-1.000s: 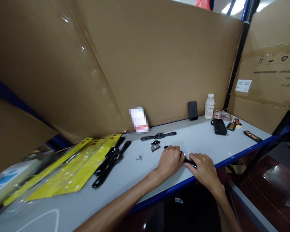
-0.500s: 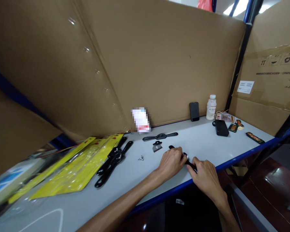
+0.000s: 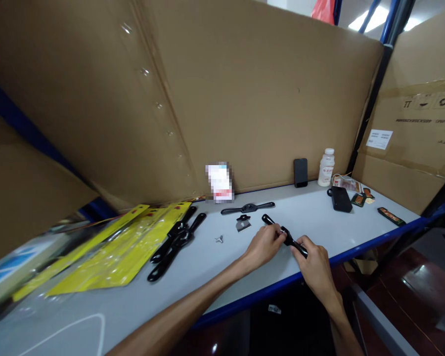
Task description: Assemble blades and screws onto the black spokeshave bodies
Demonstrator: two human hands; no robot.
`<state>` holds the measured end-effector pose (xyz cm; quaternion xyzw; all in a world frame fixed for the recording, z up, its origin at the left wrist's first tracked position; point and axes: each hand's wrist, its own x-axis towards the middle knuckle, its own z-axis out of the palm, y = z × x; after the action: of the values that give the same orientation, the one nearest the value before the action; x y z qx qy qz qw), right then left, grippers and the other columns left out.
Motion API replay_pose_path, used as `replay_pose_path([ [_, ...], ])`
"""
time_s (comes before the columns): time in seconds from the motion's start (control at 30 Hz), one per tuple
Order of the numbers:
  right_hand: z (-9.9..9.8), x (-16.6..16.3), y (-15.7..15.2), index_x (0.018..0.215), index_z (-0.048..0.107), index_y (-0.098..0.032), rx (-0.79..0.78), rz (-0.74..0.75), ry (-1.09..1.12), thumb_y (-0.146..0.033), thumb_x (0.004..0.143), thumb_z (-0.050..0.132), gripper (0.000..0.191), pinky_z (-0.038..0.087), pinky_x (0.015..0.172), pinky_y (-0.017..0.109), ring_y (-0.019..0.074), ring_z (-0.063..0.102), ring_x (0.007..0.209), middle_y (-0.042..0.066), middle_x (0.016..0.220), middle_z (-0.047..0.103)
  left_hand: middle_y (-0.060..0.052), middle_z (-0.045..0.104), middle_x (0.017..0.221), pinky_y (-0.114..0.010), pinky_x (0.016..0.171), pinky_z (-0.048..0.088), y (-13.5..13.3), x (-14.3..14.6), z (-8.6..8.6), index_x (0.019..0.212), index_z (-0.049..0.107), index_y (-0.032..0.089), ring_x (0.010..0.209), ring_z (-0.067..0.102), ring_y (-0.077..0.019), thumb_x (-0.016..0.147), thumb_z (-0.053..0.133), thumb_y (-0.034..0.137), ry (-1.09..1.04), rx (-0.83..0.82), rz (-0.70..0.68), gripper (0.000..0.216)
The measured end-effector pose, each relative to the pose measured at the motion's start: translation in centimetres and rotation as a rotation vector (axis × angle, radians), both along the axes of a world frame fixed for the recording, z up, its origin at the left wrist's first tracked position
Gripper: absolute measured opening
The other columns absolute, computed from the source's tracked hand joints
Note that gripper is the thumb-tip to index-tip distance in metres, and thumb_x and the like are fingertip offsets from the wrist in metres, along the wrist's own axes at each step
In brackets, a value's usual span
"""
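A black spokeshave is held between my hands over the front of the table, slanting down to the right. My left hand has thumb and fingers pinched at its middle; a small part there is mostly hidden by the fingers. My right hand is closed around the right-hand handle. Behind them lies another spokeshave body. In front of that are a small black cap and a flat metal blade. Several small silver screws lie to the left.
Two black spokeshaves lie left, beside yellow packages in clear plastic. A lit, blurred screen leans against the cardboard wall. Farther right are a black phone, a white bottle, a black case and small wrappers.
My right hand has shifted slightly and its fingers have drawn up on the handle. More of the spokeshave shows between the hands. The view has tilted a little.
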<state>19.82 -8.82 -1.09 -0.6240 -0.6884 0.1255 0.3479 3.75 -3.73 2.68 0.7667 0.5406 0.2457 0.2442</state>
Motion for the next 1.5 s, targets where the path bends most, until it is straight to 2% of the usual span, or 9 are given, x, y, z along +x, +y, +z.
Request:
replay_pose_path([
  [0.13,-0.6,-0.1,0.5,0.096,0.063,-0.024,0.073,0.013,0.070,-0.038,0.095,0.051,0.019,0.040,0.066,0.026,0.0204,0.067,0.066,0.002,0.073,0.072,0.003,0.052,0.061,-0.025,0.057,0.030,0.8,-0.5,-0.6,0.067,0.050,0.018,0.058,0.046,-0.0128,0.091,0.049,0.032,-0.200,0.007,-0.079,0.027],
  [0.23,-0.6,-0.1,0.5,0.096,0.063,-0.024,0.049,0.018,0.016,-0.039,0.096,0.050,0.020,0.039,0.065,0.026,0.0210,0.067,0.068,0.002,0.072,0.071,0.004,0.050,0.060,-0.025,0.056,0.029,1.3,-0.8,-1.1,0.066,0.048,0.018,0.058,0.044,-0.0123,0.089,0.052,0.033,-0.204,0.006,-0.103,0.028],
  [0.37,-0.4,-0.2,0.4,0.098,0.064,-0.024,0.024,0.003,-0.077,-0.037,0.097,0.049,0.019,0.036,0.063,0.026,0.0222,0.069,0.070,0.002,0.073,0.072,0.004,0.049,0.059,-0.025,0.055,0.028,1.7,-1.2,-1.2,0.064,0.047,0.019,0.057,0.043,-0.0123,0.088,0.053,0.032,-0.146,-0.001,-0.113,0.028],
  [0.5,-0.4,-0.2,0.4,0.099,0.065,-0.024,0.017,0.013,-0.097,-0.036,0.096,0.050,0.019,0.036,0.064,0.026,0.0221,0.070,0.070,0.002,0.073,0.073,0.003,0.050,0.059,-0.026,0.055,0.029,1.2,-1.2,-0.7,0.066,0.049,0.019,0.058,0.045,-0.0128,0.090,0.053,0.027,-0.050,0.062,-0.114,0.026],
  [0.67,-0.5,0.0,0.4,0.102,0.067,-0.024,0.005,0.019,-0.124,-0.036,0.097,0.051,0.021,0.037,0.065,0.026,0.0222,0.071,0.072,0.002,0.074,0.074,0.002,0.054,0.061,-0.027,0.058,0.029,0.5,-1.6,0.1,0.074,0.053,0.019,0.060,0.054,-0.0151,0.094,0.051,0.023,0.171,0.193,-0.161,0.021],
  [0.83,-0.2,-0.1,0.3,0.104,0.067,-0.024,0.004,0.018,-0.188,-0.036,0.098,0.051,0.021,0.037,0.064,0.027,0.0225,0.072,0.075,0.003,0.078,0.075,-0.002,0.063,0.070,-0.028,0.061,0.033,0.7,-2.1,0.2,0.079,0.055,0.019,0.069,0.063,-0.0184,0.097,0.051,0.026,0.289,0.218,-0.214,0.019],
  [1.07,0.4,-0.5,0.0,0.110,0.066,-0.025,-0.043,-0.005,-0.316,-0.037,0.100,0.049,0.023,0.034,0.062,0.028,0.0230,0.072,0.072,0.004,0.075,0.075,-0.005,0.068,0.076,-0.030,0.062,0.035,0.5,-2.0,0.2,0.084,0.057,0.020,0.072,0.067,-0.0215,0.098,0.049,0.027,0.356,0.249,-0.195,0.017],
  [1.4,0.7,-0.6,-0.1,0.105,0.068,-0.026,-0.051,-0.067,-0.314,-0.035,0.098,0.054,0.019,0.032,0.061,0.028,0.0229,0.071,0.074,0.004,0.080,0.076,-0.006,0.070,0.083,-0.029,0.063,0.039,0.2,-1.6,0.3,0.093,0.058,0.020,0.075,0.068,-0.0228,0.102,0.045,0.032,0.393,0.217,-0.174,0.020],
  [1.5,1.0,0.2,0.0,0.099,0.070,-0.028,-0.076,-0.127,-0.282,-0.037,0.096,0.057,0.017,0.032,0.061,0.028,0.0238,0.071,0.075,0.004,0.079,0.076,-0.005,0.070,0.090,-0.029,0.067,0.043,1.0,-2.3,0.6,0.099,0.059,0.021,0.081,0.067,-0.0222,0.104,0.042,0.036,0.362,0.250,-0.103,0.023],
])
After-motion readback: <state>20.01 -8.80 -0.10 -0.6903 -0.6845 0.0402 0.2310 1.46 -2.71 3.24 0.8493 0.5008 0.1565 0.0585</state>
